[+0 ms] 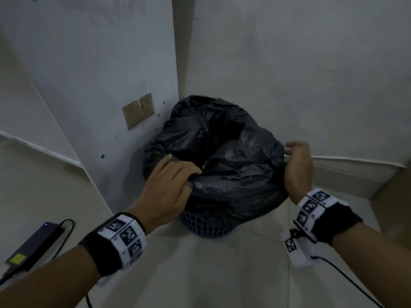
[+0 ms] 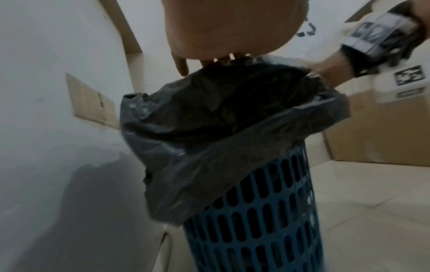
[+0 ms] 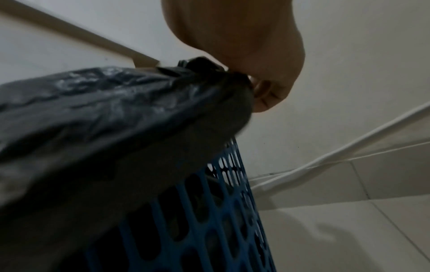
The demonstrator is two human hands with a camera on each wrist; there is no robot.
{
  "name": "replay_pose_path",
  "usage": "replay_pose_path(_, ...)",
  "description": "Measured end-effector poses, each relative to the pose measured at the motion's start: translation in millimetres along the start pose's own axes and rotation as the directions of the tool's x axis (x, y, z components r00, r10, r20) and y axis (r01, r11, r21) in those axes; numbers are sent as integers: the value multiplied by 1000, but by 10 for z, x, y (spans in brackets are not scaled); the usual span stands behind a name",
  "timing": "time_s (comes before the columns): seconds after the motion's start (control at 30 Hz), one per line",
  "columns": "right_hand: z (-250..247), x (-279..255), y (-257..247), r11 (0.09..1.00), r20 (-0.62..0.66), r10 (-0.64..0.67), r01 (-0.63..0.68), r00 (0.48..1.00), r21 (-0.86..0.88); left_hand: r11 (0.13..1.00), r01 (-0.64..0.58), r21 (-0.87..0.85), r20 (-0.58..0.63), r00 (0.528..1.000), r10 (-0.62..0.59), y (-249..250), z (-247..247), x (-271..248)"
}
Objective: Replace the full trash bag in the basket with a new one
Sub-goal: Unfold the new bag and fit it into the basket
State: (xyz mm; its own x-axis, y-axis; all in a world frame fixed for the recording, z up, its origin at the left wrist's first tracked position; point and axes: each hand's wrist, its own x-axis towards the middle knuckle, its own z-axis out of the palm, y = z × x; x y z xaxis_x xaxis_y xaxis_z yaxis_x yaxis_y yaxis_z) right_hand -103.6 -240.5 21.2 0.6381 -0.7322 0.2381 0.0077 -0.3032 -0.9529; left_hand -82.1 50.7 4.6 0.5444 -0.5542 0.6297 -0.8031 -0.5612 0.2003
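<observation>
A full black trash bag (image 1: 222, 156) bulges out of a blue perforated basket (image 1: 206, 227) standing on the floor in a wall corner. My left hand (image 1: 189, 176) lies on the bag's near left side, with thumb and fingers pinching a fold of plastic. My right hand (image 1: 293, 152) grips the bag's rim at the right edge. The right wrist view shows gathered plastic (image 3: 104, 114) bunched inside the curled right hand (image 3: 256, 82), above the basket (image 3: 221, 211). From the left wrist, the bag's rim (image 2: 221, 128) hangs folded over the basket (image 2: 256, 220).
A dark flat device with a cable (image 1: 33, 247) lies on the tiled floor at the lower left. A taped brown patch (image 1: 138, 111) is on the left wall. A cardboard box (image 2: 372, 138) stands to the right of the basket. Walls close in behind.
</observation>
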Motion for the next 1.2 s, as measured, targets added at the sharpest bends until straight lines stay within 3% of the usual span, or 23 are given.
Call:
replay_pose_path(0.1,119,49,-78,998,99,55,-51,994,-46,1000,21,-16,52,998,-20,310,80,129)
replay_pose_path(0.2,125,37,6,979,130,42,-15,991,-204,984,36,172,118,991,-57,475,239,156)
replay_pose_path(0.27,57,39,31,976,54,25,-13,998,-216,973,4,233,95,995,-27,404,264,153)
replay_pose_path(0.37,-81,21,29,988,-163,-60,35,985,-151,967,-106,232,114,990,81,135,156,128)
replay_pose_path(0.4,-118,-2,72,987,-166,-95,70,982,-148,966,-124,228,126,987,97,37,124,123)
replay_pose_path(0.53,-95,-221,304,963,163,-83,121,983,-241,981,-54,188,47,998,46,-177,48,105)
replay_pose_path(0.63,35,-430,297,991,289,59,-23,955,-129,997,-26,76,-41,999,30,-43,47,154)
replay_pose_path(0.7,135,-550,249,990,361,141,-128,922,-59,1000,13,22,14,1000,-13,167,106,214)
replay_pose_path(0.8,259,-522,216,946,294,302,-323,907,26,983,142,115,190,968,-162,404,258,296)
replay_pose_path(0.9,309,-354,154,847,233,449,-494,863,197,970,137,202,137,976,-167,425,312,291)
replay_pose_path(1.0,250,-173,77,775,296,460,-542,837,326,974,109,197,58,991,-122,303,283,243)
replay_pose_path(1.13,212,51,93,759,314,513,-593,798,268,968,88,233,18,995,-95,12,204,157)
replay_pose_path(1.2,242,70,143,771,242,535,-585,809,250,967,59,249,7,998,-62,-76,181,123)
